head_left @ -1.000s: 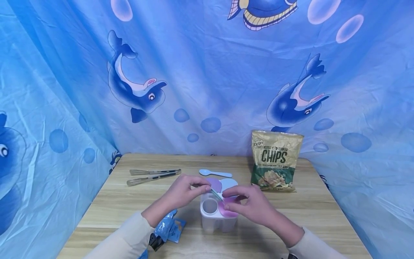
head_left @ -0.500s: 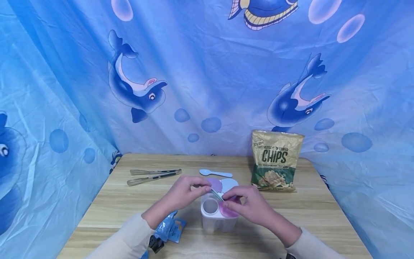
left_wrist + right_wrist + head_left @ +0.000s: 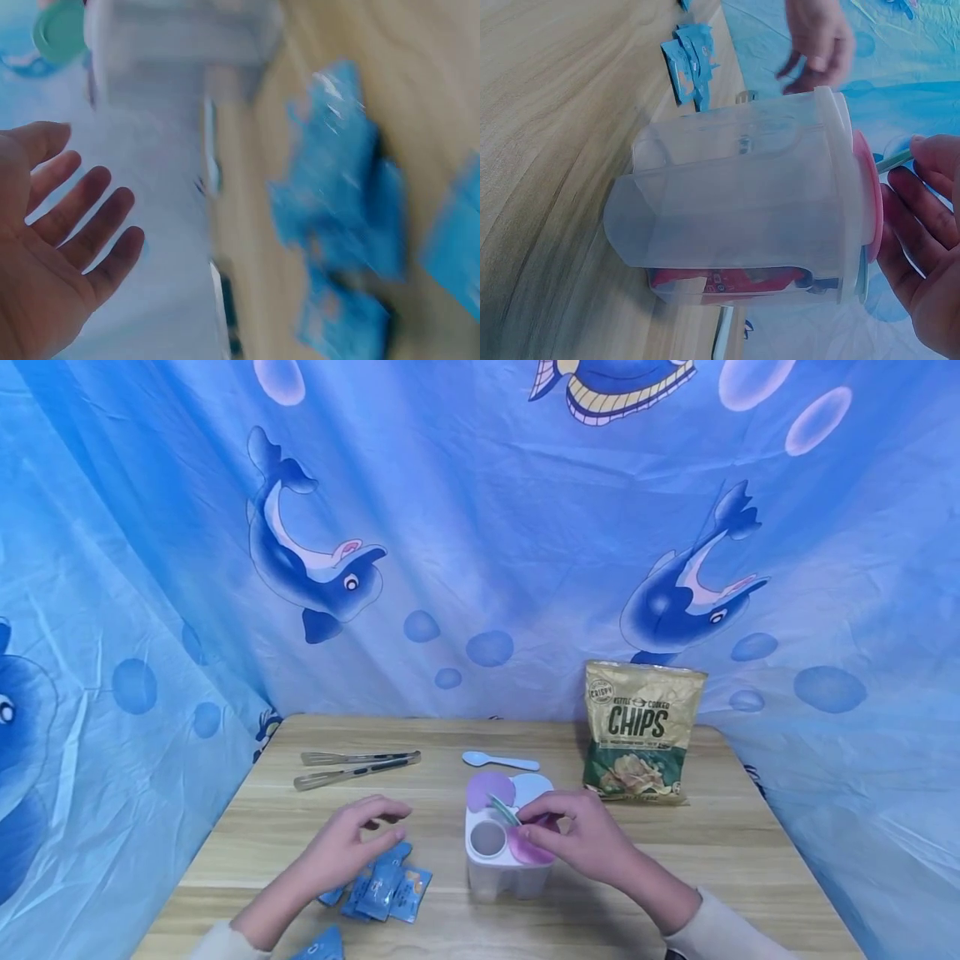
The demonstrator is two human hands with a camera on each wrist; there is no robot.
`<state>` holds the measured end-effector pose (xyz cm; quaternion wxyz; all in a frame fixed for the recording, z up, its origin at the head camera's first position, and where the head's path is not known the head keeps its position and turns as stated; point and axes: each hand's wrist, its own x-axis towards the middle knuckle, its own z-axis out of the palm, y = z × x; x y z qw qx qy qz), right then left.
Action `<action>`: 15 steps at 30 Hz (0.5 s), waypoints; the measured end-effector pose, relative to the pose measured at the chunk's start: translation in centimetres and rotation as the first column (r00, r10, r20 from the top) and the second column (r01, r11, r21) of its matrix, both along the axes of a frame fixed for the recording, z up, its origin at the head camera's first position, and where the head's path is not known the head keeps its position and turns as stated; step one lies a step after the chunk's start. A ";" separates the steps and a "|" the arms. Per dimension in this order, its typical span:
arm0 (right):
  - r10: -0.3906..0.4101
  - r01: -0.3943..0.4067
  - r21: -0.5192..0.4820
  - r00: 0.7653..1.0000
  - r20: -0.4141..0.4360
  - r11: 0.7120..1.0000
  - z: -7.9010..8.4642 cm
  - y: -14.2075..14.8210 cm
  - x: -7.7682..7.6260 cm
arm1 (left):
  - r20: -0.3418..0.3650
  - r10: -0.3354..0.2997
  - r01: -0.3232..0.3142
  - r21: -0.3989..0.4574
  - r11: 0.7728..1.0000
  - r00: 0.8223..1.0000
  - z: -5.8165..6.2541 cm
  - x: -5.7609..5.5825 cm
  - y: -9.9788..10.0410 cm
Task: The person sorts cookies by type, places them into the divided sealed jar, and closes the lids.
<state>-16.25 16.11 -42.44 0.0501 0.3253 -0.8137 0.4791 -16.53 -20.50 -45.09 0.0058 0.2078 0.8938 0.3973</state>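
Note:
My right hand [image 3: 581, 837] pinches a small round green lid [image 3: 503, 810], tilted over a translucent storage container [image 3: 491, 878]. Purple [image 3: 489, 792], light blue [image 3: 534, 787] and pink [image 3: 529, 850] lids cover parts of its top; a round opening [image 3: 488, 837] at the front left is uncovered. Through the container's wall, the right wrist view shows a red packet [image 3: 727, 280] inside. My left hand [image 3: 347, 839] is off the container, fingers spread and holding nothing, above several blue packets [image 3: 384, 891]. In the left wrist view its palm [image 3: 37, 300] is bare.
Tongs [image 3: 356, 770] lie at the back left of the wooden table [image 3: 675, 893]. A light blue spoon [image 3: 500, 762] lies behind the container. At the back right stands a chips bag [image 3: 639, 733]. Another blue packet [image 3: 322, 946] lies near the front edge.
My left hand has let go of the green lid and moved left and toward me, over the blue packets. My right hand keeps the lid in nearly the same place.

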 end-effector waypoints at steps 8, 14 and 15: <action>-0.017 0.017 -0.015 1.000 -0.020 1.000 -0.1 0.1 0.2 | 0.129 0.206 -0.200 -0.063 0.978 0.970 -3.1 1.2 -5.8; -0.034 0.034 -0.013 0.999 -0.020 0.999 -0.2 0.1 0.2 | 0.199 0.253 -0.232 -0.123 0.965 0.947 -4.7 2.0 -8.1; -0.036 0.035 -0.013 0.999 -0.022 0.999 -0.2 0.1 0.2 | 0.200 0.252 -0.229 -0.130 0.965 0.947 -4.9 2.0 -8.3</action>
